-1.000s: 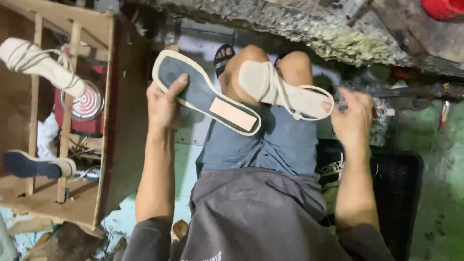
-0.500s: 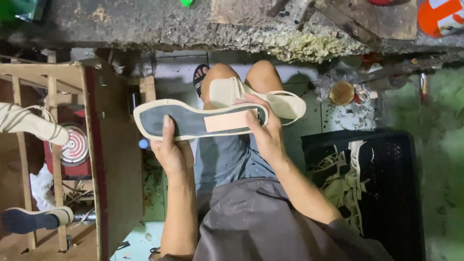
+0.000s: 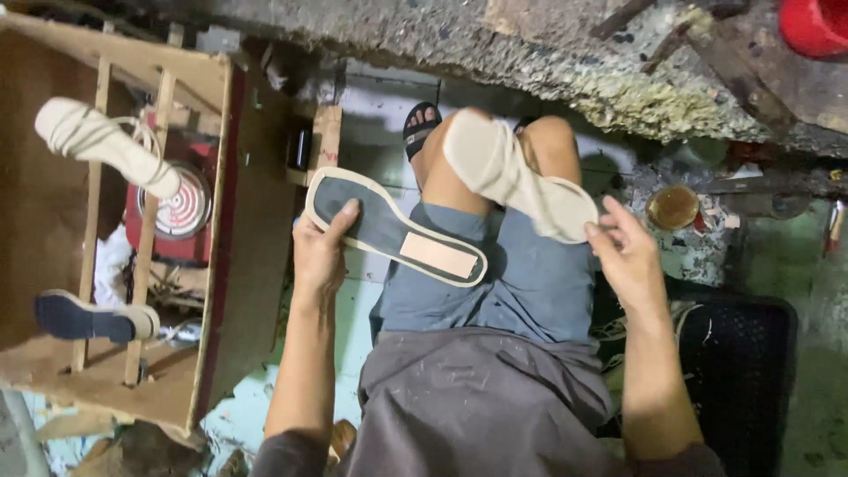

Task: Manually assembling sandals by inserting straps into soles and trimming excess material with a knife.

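A dark sandal sole with a pale rim and a tan heel patch is held sole-side up over the person's left thigh, its toe end pointing toward the wooden rack and its heel end lying across the blue shorts. The left hand is clamped on the toe end, thumb laid over the dark face and fingers hidden beneath. A cream strapped sandal upper rests across the right knee, well up from the sole and not touching it. The right hand lies at the near end of this upper, fingers spread apart, fingertips touching its edge; nothing is enclosed in it. Below the knees a foot in a black sandal stands on the pale floor.

To the left stands an open wooden rack, with a cream strapped sandal hung on an upper slat and a dark-soled sandal on a lower one; a red object with a round ringed face shows behind the slats. To the right, a black plastic crate sits just beside the right forearm. A small round tin lies beyond the right hand. A rough, crusted counter edge spans the top, partly screening the floor behind it, with a red container at its far right.
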